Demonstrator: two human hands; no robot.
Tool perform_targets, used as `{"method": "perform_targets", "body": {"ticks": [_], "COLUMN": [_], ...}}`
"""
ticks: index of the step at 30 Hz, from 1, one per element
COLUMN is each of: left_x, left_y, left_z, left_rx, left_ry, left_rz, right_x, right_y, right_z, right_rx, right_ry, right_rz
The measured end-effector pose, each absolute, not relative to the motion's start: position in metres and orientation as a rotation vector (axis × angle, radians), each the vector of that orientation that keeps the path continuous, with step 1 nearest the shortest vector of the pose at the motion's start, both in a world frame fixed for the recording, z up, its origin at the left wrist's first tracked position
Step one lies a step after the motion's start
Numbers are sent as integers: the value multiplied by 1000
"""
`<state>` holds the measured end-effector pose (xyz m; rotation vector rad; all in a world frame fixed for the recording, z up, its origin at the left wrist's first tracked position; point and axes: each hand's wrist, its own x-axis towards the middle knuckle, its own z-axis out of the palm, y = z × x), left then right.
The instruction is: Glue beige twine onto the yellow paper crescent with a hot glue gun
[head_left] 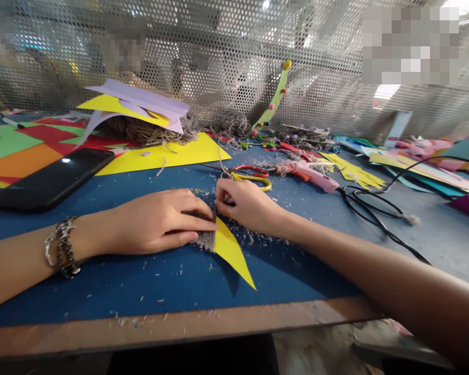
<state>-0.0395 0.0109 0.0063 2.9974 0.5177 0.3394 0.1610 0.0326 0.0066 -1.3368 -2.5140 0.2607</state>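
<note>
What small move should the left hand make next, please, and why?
Perhaps press the grey yarn down at its edge: the left hand's fingers already rest there, the yellow paper's pointed end is uncovered, and the right hand is close.

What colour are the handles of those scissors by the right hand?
One loop is red and the other yellow, seen in the head view.

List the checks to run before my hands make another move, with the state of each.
1. Left hand steadying the gray strands: ok.
2. Right hand grip: cannot tell, fingers hide it.
3. Glue gun away from both hands: ok.
4. Glue gun cool: cannot tell.
5. Blue tabletop free of fiber scraps: not ok, bits scattered.
6. Phone out of the hands' way: ok.
</note>
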Motion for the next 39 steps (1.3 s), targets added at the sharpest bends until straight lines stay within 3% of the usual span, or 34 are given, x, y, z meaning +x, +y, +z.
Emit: {"method": "perform_targets", "body": {"ticks": [39], "left_x": [-47], "left_y": [0], "left_z": [21], "left_rx": [3073], "left_ry": [446], "left_rz": [139], "right_x": [161], "right_y": [35], "right_z": [7], "right_rx": [-1341], "right_ry": [-2538], "right_rz": [194]}}
